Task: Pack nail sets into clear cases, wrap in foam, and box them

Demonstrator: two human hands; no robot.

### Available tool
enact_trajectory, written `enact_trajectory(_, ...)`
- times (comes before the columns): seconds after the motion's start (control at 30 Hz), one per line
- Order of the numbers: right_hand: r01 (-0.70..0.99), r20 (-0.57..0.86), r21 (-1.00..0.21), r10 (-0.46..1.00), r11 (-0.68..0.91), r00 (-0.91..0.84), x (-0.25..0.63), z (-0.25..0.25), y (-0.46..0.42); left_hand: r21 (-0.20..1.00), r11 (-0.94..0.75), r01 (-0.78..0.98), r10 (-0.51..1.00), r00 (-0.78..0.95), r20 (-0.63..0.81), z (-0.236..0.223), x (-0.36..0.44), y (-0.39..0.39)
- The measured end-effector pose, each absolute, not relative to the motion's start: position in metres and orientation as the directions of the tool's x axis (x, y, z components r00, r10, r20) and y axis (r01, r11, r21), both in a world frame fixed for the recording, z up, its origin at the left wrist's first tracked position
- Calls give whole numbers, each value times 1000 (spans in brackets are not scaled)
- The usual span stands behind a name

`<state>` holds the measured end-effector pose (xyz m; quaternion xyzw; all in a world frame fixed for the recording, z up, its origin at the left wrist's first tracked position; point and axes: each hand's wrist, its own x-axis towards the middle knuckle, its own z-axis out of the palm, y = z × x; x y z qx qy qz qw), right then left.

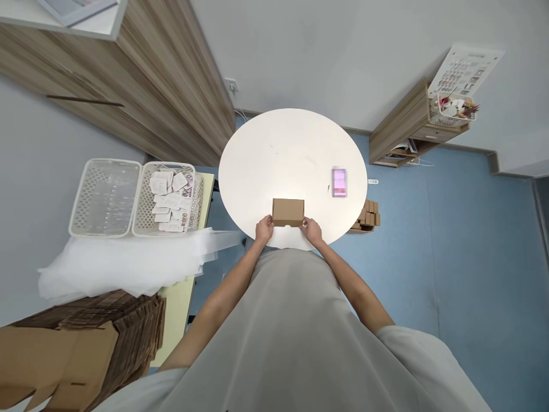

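Note:
A small brown cardboard box (288, 210) sits on the white oval table (274, 149), close to the edge by my body. Its top looks closed, so whatever may be inside is hidden. My left hand (264, 230) grips the box at its near left corner, fingers bent against the side. At the near right corner my right hand (312, 231) holds it in the same way, with fingertips partly hidden by the box.
A phone-like device (339, 182) lies on the table's right. To the left are a white basket (195, 200) of folded white pieces, white sheets (124, 263) and stacked flat cardboard (86, 355). Small brown boxes (369, 214) stand low at the right, near a wooden shelf (401, 126).

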<state>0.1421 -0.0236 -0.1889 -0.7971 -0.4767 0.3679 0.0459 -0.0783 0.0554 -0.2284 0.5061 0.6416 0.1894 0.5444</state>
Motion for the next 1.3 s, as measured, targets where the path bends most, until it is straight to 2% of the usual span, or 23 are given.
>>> enact_trajectory(0.13, 656, -487, -567, 845, -498, 221, 146, -182, -26, 804, 398, 442, 858, 132, -497, -212, -87, 53)
enact_trajectory(0.23, 555, -429, -689, 880, -465, 205, 152, -171, -31, 825, 310, 473, 886, 170, -431, -191, -99, 49)
enact_trajectory(0.33, 460, -417, -750, 880, -475, 228, 159, -158, -37, 828, 216, 517, 915, 188, -356, -171, -109, 45)
enact_trajectory(0.53, 414, -452, -744, 851, -524, 266, 165, -149, -36, 791, 238, 563, 894, 190, -405, -164, -111, 48)
enact_trajectory(0.83, 229, -408, -856, 878, -463, 251, 167, -163, -40, 840, 259, 477, 840, 319, -440, -182, -117, 49)
enact_trajectory(1.07, 223, -373, -868, 879, -443, 296, 157, -174, -50, 848, 305, 433, 865, 245, -437, -189, -111, 44)
enact_trajectory(1.3, 212, -377, -869, 875, -448, 304, 156, -178, -42, 818, 400, 414, 832, 209, -513, -194, -110, 60)
